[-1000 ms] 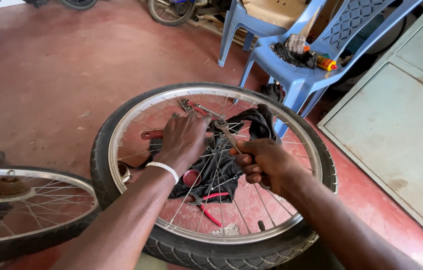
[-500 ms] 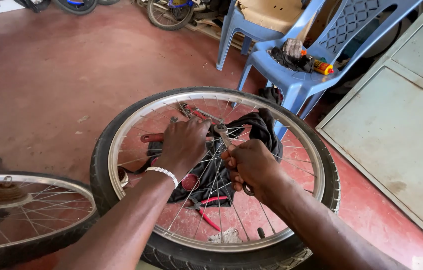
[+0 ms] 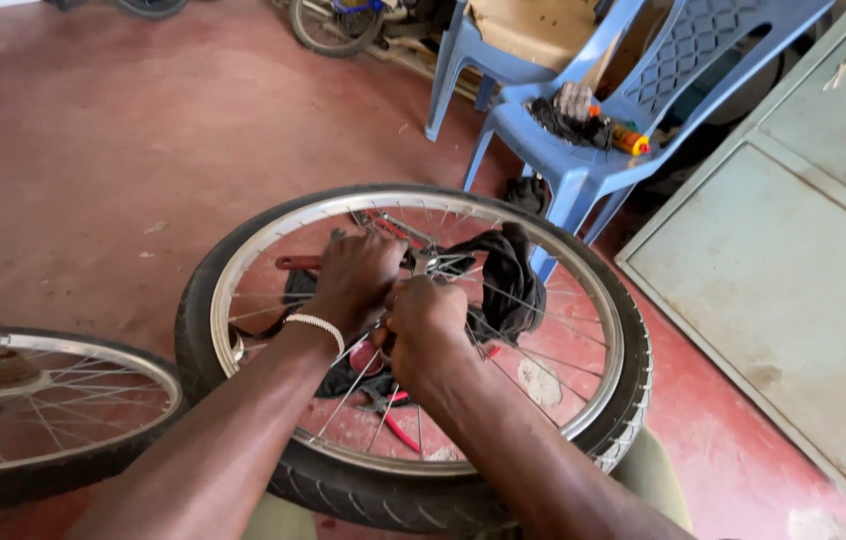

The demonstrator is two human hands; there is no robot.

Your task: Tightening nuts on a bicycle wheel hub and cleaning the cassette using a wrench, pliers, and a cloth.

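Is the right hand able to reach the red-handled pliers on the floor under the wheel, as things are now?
Probably not directly. The right hand is above the spokes near the hub, and the red-handled pliers lie beneath them on the floor, inside the wheel. The spokes block the way.

A wheel [image 3: 413,350] lies flat on the floor [image 3: 143,150] in the lower middle of the frame. Both hands meet over its hub: the left hand [image 3: 358,280] just left of centre, the right hand [image 3: 428,330] touching it on the right. A cloth [image 3: 503,280] lies inside the rim, right of the hands, and pliers [image 3: 393,420] lie under the spokes below them. A second wheel [image 3: 33,400] lies at the lower left, just beside the first. Two chairs [image 3: 583,150] stand at the upper middle, behind the wheel, with tools [image 3: 593,125] on the nearer seat. A cabinet [image 3: 793,280] fills the right side.
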